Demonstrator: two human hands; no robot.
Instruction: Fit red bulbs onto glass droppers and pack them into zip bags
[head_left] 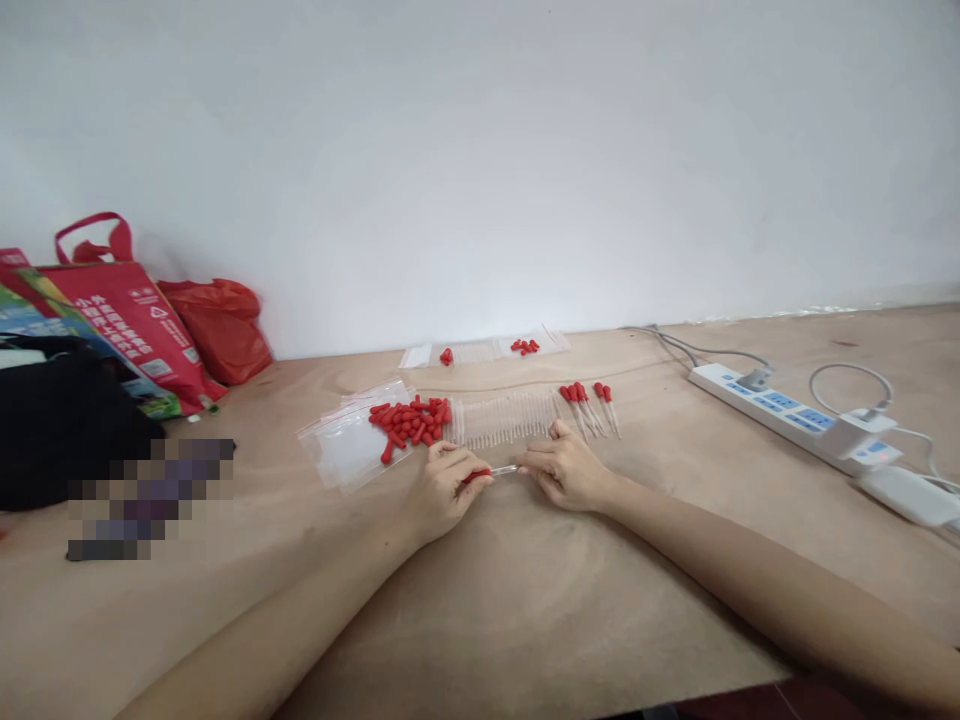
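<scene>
Between finger and thumb, my left hand [448, 492] pinches a red rubber bulb [477, 476]. A clear glass dropper tube [505, 470] reaches from that bulb to my right hand [566, 470], whose closed fingers grip its other end. Just beyond my hands lies a row of clear dropper tubes [502, 418]. To its left a pile of red rubber bulbs [411, 422] rests partly on clear plastic bags [341, 445]. Several droppers with red bulbs fitted [577, 395] lie to the right of the row.
Against the wall are more plastic bags [478, 352] with a few red bulbs [525, 347]. A white power strip [784, 415] with plugs and cables runs along the right. Red bags [139, 325] and a black cloth item [64, 430] stand at the left, near a blurred-out object [154, 500].
</scene>
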